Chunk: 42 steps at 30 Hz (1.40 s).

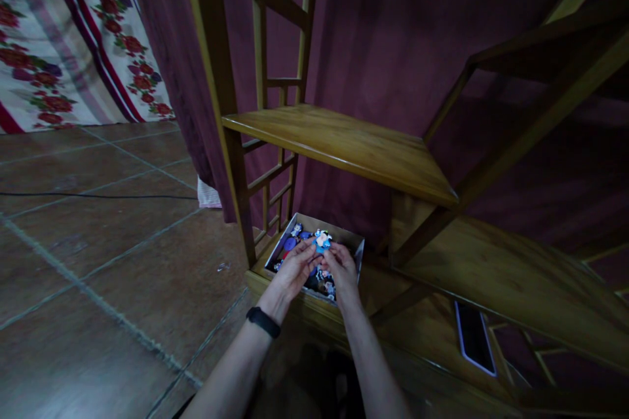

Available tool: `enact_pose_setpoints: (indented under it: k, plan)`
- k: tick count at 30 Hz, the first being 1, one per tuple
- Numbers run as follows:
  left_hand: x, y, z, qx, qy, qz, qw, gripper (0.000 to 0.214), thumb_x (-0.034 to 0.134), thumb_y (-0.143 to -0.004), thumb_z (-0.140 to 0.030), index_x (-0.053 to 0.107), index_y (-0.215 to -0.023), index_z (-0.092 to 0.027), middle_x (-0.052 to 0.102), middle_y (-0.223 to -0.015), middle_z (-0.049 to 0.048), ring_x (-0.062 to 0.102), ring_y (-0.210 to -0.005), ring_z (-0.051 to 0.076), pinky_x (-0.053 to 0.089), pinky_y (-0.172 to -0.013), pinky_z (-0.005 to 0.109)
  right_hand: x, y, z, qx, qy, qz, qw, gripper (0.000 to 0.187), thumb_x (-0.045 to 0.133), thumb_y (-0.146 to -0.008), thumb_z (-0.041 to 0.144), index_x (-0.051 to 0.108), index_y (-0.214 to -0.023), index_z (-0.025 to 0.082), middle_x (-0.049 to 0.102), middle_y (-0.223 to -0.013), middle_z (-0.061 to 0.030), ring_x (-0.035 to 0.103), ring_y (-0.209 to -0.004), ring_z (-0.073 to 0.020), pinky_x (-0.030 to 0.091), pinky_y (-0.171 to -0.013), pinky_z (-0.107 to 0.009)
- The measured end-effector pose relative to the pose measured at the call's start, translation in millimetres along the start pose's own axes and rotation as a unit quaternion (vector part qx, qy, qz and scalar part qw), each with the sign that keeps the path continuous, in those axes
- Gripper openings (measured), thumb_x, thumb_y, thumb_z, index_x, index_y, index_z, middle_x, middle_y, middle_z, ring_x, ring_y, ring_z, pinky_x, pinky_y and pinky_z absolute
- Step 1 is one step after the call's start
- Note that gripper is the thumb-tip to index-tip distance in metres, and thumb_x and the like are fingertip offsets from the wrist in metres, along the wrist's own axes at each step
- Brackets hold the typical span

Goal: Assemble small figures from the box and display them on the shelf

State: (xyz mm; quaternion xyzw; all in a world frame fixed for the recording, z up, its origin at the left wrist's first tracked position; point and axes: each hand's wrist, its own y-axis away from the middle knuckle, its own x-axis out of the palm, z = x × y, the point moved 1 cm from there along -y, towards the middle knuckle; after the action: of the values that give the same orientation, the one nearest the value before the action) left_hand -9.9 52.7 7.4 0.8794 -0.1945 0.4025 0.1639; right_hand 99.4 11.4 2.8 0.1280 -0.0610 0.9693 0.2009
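A small open box point(354, 243) full of several little toy figures sits on the lowest level of a wooden shelf unit point(344, 144). Both my hands reach into it. My left hand point(295, 268), with a black band on the wrist, and my right hand point(340, 265) pinch together on one small blue and white toy figure point(322, 240) held just above the other toys. The fingers of both hands are curled round it.
A phone point(474, 337) lies flat on the shelf's bottom board to the right. Dark red curtains hang behind the shelves. A tiled floor point(98, 262) spreads to the left, crossed by a black cable point(98, 196). A flowered cloth hangs at far left.
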Motion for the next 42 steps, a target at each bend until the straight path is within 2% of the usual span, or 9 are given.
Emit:
enact_pose_setpoints:
  k: [9,15,20,26,35,42]
  plan:
    - [4.0,-0.3,-1.3,-0.015,0.017,0.004,1.000,0.029,0.065,-0.074,-0.012,0.061,-0.103,-0.013,0.066,-0.100,0.0089,0.063,-0.082,0.014,0.050,-0.077,0.025,0.5,-3.3,-2.7,0.021,0.002,-0.005,1.000,0.042,0.068,-0.066,0.038,0.061,-0.104,0.021,0.067,-0.085,-0.0016,0.060,-0.067,-0.0141,0.049,-0.057,-0.024]
    - [1.9,-2.0,0.5,0.003,-0.006,-0.006,1.000,0.038,0.070,-0.069,-0.011,0.061,-0.105,-0.016,0.067,-0.093,0.0059,0.063,-0.077,0.012,0.050,-0.074,0.024,0.8,-1.0,-1.5,0.025,-0.011,-0.001,1.000,0.039,0.065,-0.070,0.040,0.064,-0.105,0.023,0.068,-0.091,-0.0018,0.059,-0.067,-0.0133,0.050,-0.062,-0.026]
    - [1.9,-2.5,1.2,0.029,-0.031,-0.030,0.999,0.045,0.076,-0.062,-0.010,0.062,-0.104,-0.015,0.068,-0.088,0.0049,0.063,-0.074,0.011,0.048,-0.073,0.022,1.7,0.1,-6.4,0.066,-0.055,-0.036,0.996,0.037,0.070,-0.065,0.041,0.067,-0.096,0.020,0.067,-0.079,-0.0011,0.059,-0.065,-0.0137,0.051,-0.062,-0.028]
    - [5.4,-2.9,2.9,0.060,-0.051,-0.038,0.996,0.045,0.079,-0.056,-0.012,0.064,-0.098,-0.015,0.069,-0.091,0.0060,0.063,-0.081,0.014,0.046,-0.077,0.026,3.5,0.3,-6.7,0.077,-0.069,-0.021,0.994,0.037,0.072,-0.064,0.039,0.067,-0.095,0.020,0.066,-0.076,-0.0002,0.059,-0.065,-0.0123,0.050,-0.061,-0.025]
    - [9.6,0.3,2.5,0.060,-0.043,-0.050,0.996,0.037,0.075,-0.063,-0.014,0.065,-0.098,-0.012,0.069,-0.088,0.0073,0.063,-0.075,0.012,0.046,-0.076,0.025,1.0,0.1,-3.9,0.084,-0.104,-0.030,0.991,0.038,0.074,-0.060,0.038,0.067,-0.092,0.019,0.068,-0.077,-0.0024,0.060,-0.066,-0.0148,0.051,-0.062,-0.029]
    - [11.9,2.5,1.7,0.061,-0.057,-0.031,0.996,0.039,0.074,-0.063,-0.013,0.065,-0.100,-0.013,0.069,-0.092,0.0075,0.062,-0.077,0.013,0.046,-0.075,0.025,-0.2,0.0,-3.6,0.073,-0.098,0.014,0.992,0.033,0.071,-0.064,0.036,0.067,-0.094,0.021,0.069,-0.090,-0.0032,0.062,-0.074,-0.0159,0.050,-0.067,-0.029]
